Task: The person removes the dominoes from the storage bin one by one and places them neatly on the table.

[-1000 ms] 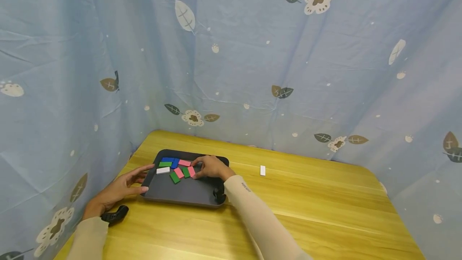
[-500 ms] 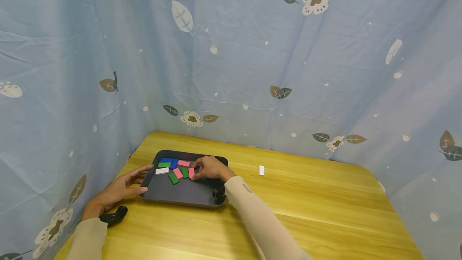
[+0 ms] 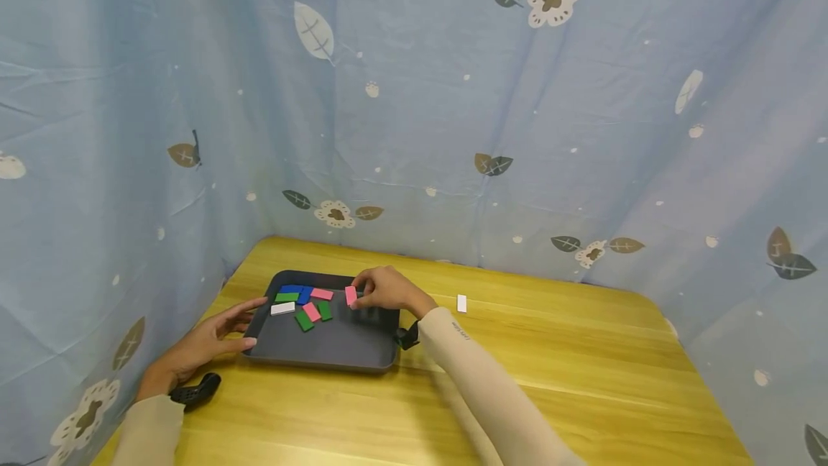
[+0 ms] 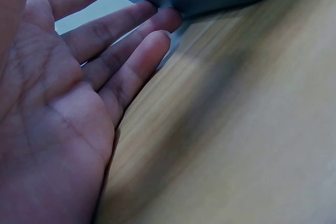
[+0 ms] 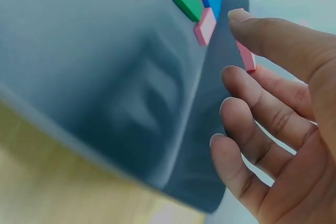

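Pinched between the thumb and fingers of my right hand (image 3: 388,288) is a pink domino block (image 3: 351,296), raised over the back right part of a dark grey tray (image 3: 317,351). In the right wrist view this pink block shows only in part behind the thumb. My left hand (image 3: 207,340) rests at the tray's left side, its fairly straight fingertips touching the outer wall in the left wrist view. Several blocks lie flat in the tray's back left: a white one (image 3: 282,308), blue ones (image 3: 304,296), green ones (image 3: 325,310) and pink ones (image 3: 312,311).
A single white block (image 3: 462,303) lies on the yellow wooden table (image 3: 582,351), right of the tray. Blue patterned curtains (image 3: 414,106) hang along the table's back and sides. Each wrist wears a black camera, such as the left wrist camera (image 3: 196,389).
My right hand has lifted the pink block from beside the green one and moved it up and right. The left hand keeps its place at the tray. The head view shifts slightly.
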A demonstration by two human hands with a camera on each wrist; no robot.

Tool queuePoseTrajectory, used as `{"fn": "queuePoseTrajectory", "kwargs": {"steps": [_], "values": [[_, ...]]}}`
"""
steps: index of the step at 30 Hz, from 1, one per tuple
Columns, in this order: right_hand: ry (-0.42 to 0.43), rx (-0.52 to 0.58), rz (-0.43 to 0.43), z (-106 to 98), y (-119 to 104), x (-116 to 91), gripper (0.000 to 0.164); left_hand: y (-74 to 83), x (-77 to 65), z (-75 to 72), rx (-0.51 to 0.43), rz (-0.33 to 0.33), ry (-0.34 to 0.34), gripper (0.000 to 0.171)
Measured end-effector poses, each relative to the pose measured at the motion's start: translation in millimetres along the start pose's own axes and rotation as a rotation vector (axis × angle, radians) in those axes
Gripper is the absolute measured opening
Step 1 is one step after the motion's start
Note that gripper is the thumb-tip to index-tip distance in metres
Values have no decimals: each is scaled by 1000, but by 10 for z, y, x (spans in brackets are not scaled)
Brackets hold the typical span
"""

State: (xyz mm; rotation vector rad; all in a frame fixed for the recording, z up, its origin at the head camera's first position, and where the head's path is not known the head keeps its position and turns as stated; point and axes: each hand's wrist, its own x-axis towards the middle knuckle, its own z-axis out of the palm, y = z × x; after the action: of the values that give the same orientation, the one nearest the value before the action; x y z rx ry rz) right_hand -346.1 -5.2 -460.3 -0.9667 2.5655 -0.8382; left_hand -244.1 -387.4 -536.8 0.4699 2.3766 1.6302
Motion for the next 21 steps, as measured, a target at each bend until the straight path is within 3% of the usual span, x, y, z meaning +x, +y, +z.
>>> {"fn": "queuePoseTrajectory", "kwargs": {"steps": [12,21], "values": [[58,-16,22,-202,209,-263,47,30,6,18,5,-17,-6,70],[87,-44,19,-356,342,-509,47,2,15,15,17,23,-16,70]]}}
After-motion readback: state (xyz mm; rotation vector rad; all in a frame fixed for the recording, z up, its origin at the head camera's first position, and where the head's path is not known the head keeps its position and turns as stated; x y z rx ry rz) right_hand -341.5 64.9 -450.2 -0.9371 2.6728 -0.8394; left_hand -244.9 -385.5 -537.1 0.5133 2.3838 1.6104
